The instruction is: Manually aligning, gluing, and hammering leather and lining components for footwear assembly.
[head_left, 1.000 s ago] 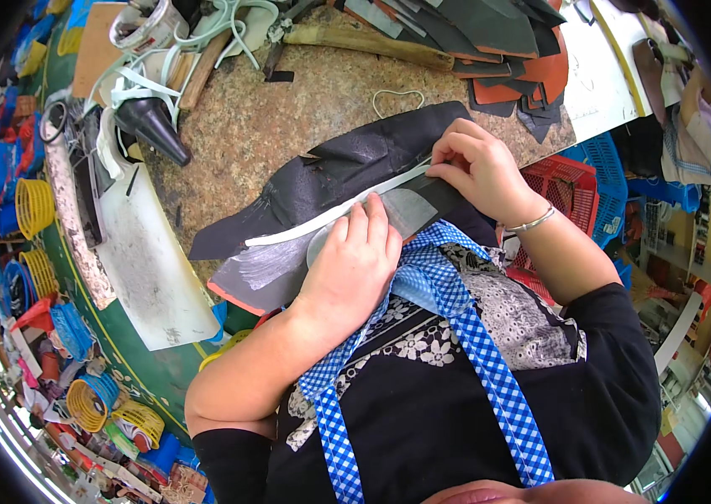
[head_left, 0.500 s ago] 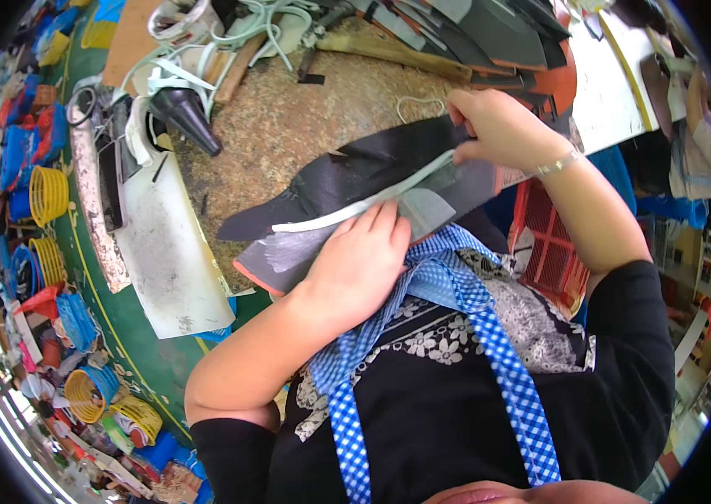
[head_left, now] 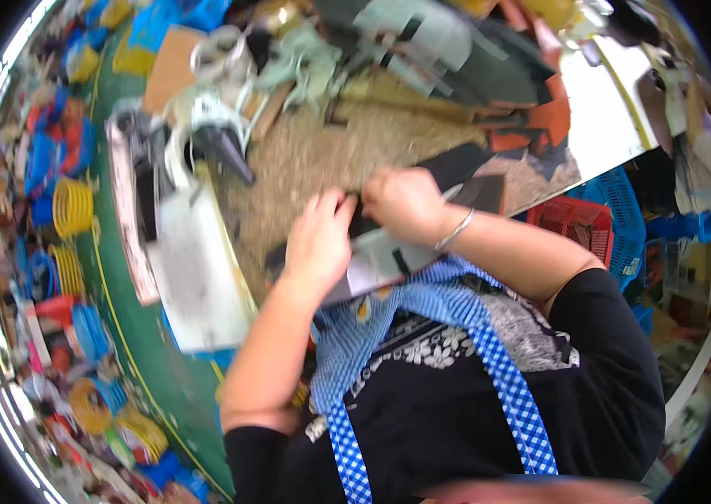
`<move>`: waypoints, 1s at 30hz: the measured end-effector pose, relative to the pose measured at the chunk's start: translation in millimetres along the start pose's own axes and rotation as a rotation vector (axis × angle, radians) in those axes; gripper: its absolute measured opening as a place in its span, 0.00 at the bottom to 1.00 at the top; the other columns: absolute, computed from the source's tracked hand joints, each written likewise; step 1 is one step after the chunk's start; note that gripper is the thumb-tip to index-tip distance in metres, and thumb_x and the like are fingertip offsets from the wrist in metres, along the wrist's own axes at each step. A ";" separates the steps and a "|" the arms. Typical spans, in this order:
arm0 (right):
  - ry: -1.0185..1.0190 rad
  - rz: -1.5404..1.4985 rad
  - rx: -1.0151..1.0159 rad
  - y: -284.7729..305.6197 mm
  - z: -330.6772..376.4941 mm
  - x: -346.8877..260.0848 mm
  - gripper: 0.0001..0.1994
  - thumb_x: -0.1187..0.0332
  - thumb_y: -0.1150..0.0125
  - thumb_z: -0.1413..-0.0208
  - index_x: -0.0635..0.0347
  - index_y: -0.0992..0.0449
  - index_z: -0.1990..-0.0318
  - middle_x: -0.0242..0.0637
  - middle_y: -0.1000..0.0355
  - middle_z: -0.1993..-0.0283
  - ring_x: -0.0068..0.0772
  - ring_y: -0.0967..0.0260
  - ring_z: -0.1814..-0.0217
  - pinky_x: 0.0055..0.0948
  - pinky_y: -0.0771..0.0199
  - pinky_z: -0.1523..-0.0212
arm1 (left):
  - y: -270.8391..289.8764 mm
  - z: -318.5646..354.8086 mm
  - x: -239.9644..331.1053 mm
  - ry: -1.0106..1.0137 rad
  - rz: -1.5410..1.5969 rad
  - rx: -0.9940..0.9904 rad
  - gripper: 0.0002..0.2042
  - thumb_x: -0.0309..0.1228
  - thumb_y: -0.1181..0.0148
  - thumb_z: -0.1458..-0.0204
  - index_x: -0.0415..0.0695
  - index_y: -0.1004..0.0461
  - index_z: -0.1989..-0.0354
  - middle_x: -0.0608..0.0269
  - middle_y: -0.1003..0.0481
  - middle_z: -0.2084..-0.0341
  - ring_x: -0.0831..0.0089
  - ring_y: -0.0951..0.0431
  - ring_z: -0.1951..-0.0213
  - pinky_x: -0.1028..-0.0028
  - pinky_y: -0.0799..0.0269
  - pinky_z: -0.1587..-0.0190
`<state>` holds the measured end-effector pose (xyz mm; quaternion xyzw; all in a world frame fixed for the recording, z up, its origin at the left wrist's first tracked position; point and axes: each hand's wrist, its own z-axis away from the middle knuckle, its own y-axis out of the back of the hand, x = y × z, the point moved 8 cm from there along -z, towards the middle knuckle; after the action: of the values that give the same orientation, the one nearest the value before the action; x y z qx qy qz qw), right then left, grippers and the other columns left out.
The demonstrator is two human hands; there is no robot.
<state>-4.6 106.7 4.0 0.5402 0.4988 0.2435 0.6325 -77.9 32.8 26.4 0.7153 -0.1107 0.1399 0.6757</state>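
Observation:
A black flexible sheet lies over a grey panel at the near edge of the worktable. My left hand and my right hand are close together at the black sheet's far edge, with fingers bent round it. Both hands look closed on it, though motion blurs the fingertips. A short bit of white strip shows beside my right wrist; the rest is hidden. Below my hands, the grey panel carries a pale grey patch with a small dark mark.
Beyond my hands spreads the speckled worktable. Left of it are a white board and a black tapered tool. Stacked dark panels lie at the back. A red basket and a blue basket stand at the right.
My left hand has gone from lying flat on the panel to the black sheet's far edge. My right hand has moved left, beside it. The white strip is now mostly covered. The view has shifted.

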 end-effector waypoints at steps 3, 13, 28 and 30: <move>-0.070 0.020 0.033 -5.9 5.9 11.8 0.08 0.67 0.41 0.55 0.62 0.21 0.69 0.46 0.24 0.66 0.45 0.23 0.63 0.39 0.22 0.66 | -12.0 -8.3 4.7 -0.132 -0.077 0.079 0.22 0.19 0.50 0.55 0.37 0.28 0.47 0.50 0.29 0.51 0.52 0.29 0.50 0.60 0.29 0.47; 0.419 -0.361 0.380 8.7 39.2 -19.8 0.08 0.69 0.43 0.48 0.60 0.30 0.61 0.40 0.30 0.61 0.43 0.32 0.52 0.38 0.28 0.59 | -7.1 -35.5 -16.7 0.117 0.004 -0.145 0.09 0.30 0.35 0.56 0.48 0.22 0.64 0.58 0.23 0.76 0.57 0.21 0.69 0.63 0.27 0.64; 0.617 -0.356 0.264 130.2 136.3 -31.2 0.17 0.68 0.41 0.48 0.69 0.29 0.54 0.45 0.32 0.56 0.43 0.32 0.55 0.39 0.27 0.56 | -14.2 -54.2 -33.2 0.186 0.204 -0.256 0.05 0.27 0.32 0.57 0.42 0.22 0.73 0.60 0.27 0.75 0.66 0.23 0.77 0.68 0.28 0.70; 0.593 -0.379 0.038 64.4 89.8 -45.6 0.20 0.62 0.40 0.46 0.70 0.30 0.52 0.47 0.33 0.51 0.45 0.35 0.45 0.40 0.32 0.46 | -17.5 -56.6 -32.2 0.173 0.186 -0.240 0.06 0.27 0.31 0.57 0.42 0.22 0.72 0.59 0.26 0.73 0.63 0.22 0.72 0.67 0.27 0.66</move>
<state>73.1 47.8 73.2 0.3556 0.7567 0.2585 0.4839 -104.8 89.4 1.5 0.6015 -0.1337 0.2487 0.7473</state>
